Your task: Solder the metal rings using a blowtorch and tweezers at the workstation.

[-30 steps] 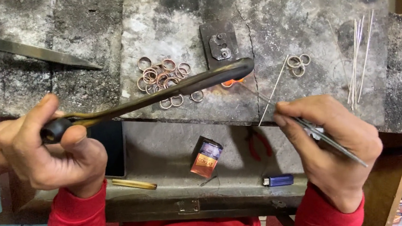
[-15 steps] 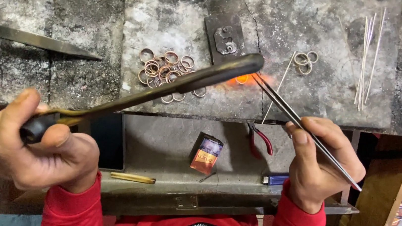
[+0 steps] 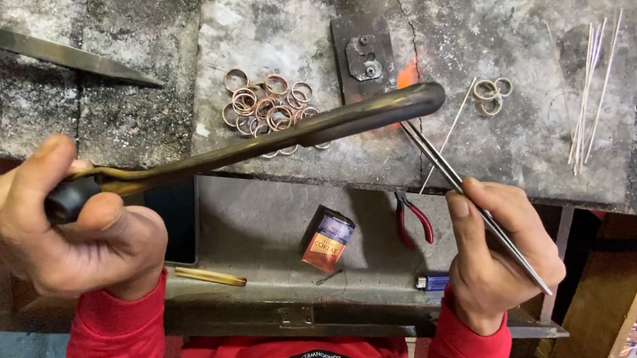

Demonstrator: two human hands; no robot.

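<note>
Three silvery joined rings (image 3: 490,95) lie right of centre; many coppery rings (image 3: 267,105) wait. Our left hand (image 3: 63,222) grips the dark torch pipe (image 3: 267,141); our right hand (image 3: 500,251) pinches thin metal tweezers (image 3: 461,188) by the orange glow (image 3: 406,76).

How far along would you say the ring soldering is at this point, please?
Done, it seems: three rings lie apart on the right of the block. In hand: the left hand aims the torch at a glowing spot, and the right hand holds tweezers there. Left: a larger pile of rings, with wire rods ready.
</note>
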